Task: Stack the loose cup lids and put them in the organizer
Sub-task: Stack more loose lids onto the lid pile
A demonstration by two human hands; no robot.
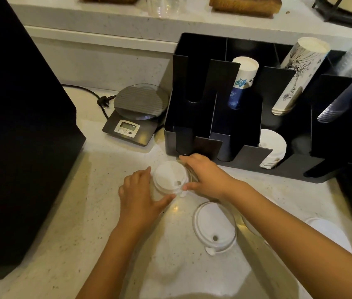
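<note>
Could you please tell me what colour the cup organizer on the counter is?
The organizer is black, seen clearly in the head view.

Both arms extended fwd, forearms bare. Left hand (138, 192) open, fingers spread, thumb angled inward. Right hand (206, 176) palm-down, fingers curled, thumb opposing.

Scale: you have a kitchen scale (137, 114) just left of the black rack, round ribbed platform, small display facing you.
Cord: a black power cord (93, 96) and plug lie behind it.
Box: a big black box (19, 134) fills your left side.
Counter: you're working on pale speckled counter (84, 223).
Ledge: clear plastic cups (163, 6) stand on the raised shelf (106, 20).
</note>
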